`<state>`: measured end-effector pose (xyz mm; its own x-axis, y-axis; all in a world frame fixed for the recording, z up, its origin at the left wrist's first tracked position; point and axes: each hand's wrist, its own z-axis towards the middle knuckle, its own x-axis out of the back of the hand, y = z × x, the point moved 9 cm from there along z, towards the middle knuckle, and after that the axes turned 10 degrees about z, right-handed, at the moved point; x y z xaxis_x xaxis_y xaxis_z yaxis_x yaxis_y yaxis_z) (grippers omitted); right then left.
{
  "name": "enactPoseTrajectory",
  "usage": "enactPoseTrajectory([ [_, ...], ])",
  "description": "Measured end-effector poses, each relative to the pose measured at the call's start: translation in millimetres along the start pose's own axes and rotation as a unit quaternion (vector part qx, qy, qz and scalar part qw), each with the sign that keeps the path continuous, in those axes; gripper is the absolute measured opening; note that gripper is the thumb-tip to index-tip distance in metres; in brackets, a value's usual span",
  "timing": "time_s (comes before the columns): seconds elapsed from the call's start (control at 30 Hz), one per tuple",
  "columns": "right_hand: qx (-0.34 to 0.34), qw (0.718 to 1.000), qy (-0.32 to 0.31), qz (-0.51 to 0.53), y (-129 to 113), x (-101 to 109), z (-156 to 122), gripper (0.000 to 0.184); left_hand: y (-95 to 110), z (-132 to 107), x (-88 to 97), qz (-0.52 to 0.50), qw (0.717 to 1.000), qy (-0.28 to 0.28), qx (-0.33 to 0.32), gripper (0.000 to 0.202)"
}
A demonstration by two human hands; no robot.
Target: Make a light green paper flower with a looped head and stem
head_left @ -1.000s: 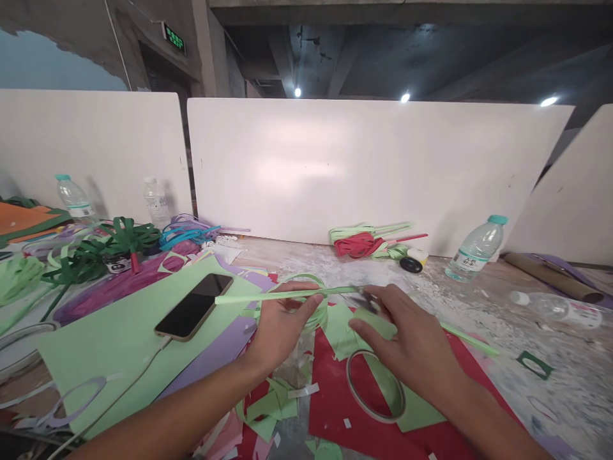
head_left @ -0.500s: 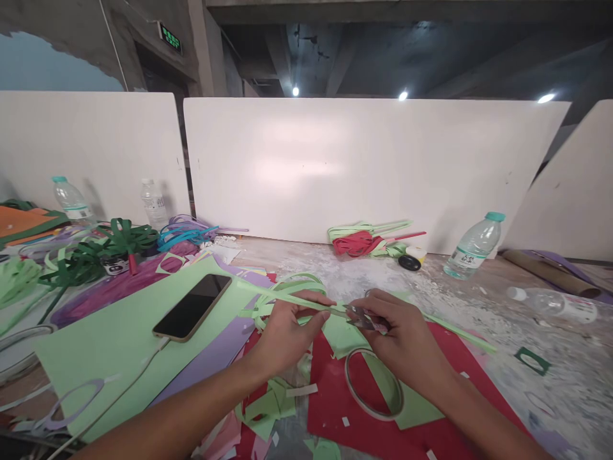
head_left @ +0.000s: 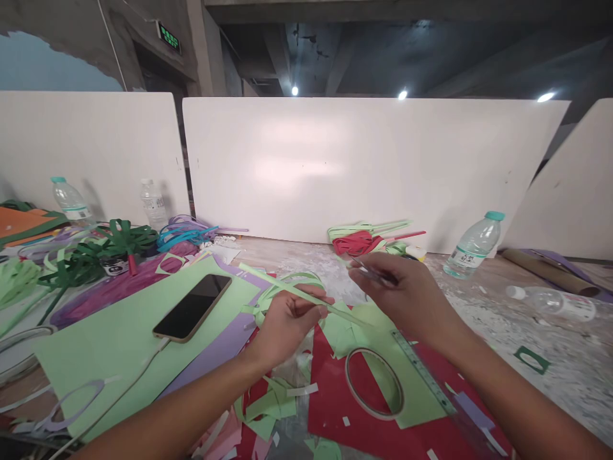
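Observation:
My left hand [head_left: 294,319] is closed on a long, narrow light-green paper strip [head_left: 342,313], pinched between thumb and fingers. One end of the strip points up-left and the other slopes down-right over green paper. My right hand [head_left: 395,291] is raised to the right of it, apart from the strip. Its fingers are closed on a slim, metallic-looking tool [head_left: 371,273], its kind unclear. Below the hands, a roll of tape [head_left: 374,383] lies on red paper [head_left: 335,409] and green paper [head_left: 416,390]. Looped green strips [head_left: 299,281] lie behind my left hand.
A phone [head_left: 194,308] with a cable rests on a green sheet [head_left: 110,338] at left. A clear ruler [head_left: 421,370] lies under my right arm. Bottles [head_left: 474,246] stand near the white board [head_left: 373,166]; another bottle [head_left: 550,303] lies down. Paper scraps are scattered in front.
My right hand has moved up, away from the strip, with the tool. The green length reaching out to the right no longer shows, and the ruler is now visible. My left hand stays nearly still.

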<state>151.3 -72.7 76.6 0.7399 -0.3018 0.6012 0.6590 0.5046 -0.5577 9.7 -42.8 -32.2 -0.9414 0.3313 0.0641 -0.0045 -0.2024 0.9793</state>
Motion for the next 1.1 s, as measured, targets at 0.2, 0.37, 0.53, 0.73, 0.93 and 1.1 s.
enactPoseTrajectory([
  [0.2,0.006,0.990,-0.072,-0.119,27.5,-18.0,-10.4,0.038,-2.0,4.4,8.3,-0.090,0.995,0.024,0.028,0.021],
  [0.37,0.092,0.969,-0.112,-0.201,10.7,-45.4,-30.6,0.033,-9.4,5.3,9.3,-0.103,0.993,0.037,0.054,0.028],
  [0.53,0.143,0.960,-0.077,-0.229,4.0,-48.0,-32.3,0.032,-4.9,3.6,2.2,-0.108,0.994,-0.005,0.029,0.021],
  [0.73,0.166,0.956,-0.037,-0.237,0.3,-43.1,-36.2,0.032,-3.9,1.1,-3.1,-0.158,0.986,-0.027,0.031,0.031],
  [0.93,0.161,0.955,-0.018,-0.249,0.2,-40.8,-37.0,0.033,-0.2,0.1,-3.9,-0.244,0.969,-0.034,0.034,0.026],
  [1.1,0.166,0.954,0.002,-0.251,-1.8,-37.9,-37.4,0.032,1.4,-0.6,-5.4,-0.265,0.963,-0.044,0.029,0.022],
])
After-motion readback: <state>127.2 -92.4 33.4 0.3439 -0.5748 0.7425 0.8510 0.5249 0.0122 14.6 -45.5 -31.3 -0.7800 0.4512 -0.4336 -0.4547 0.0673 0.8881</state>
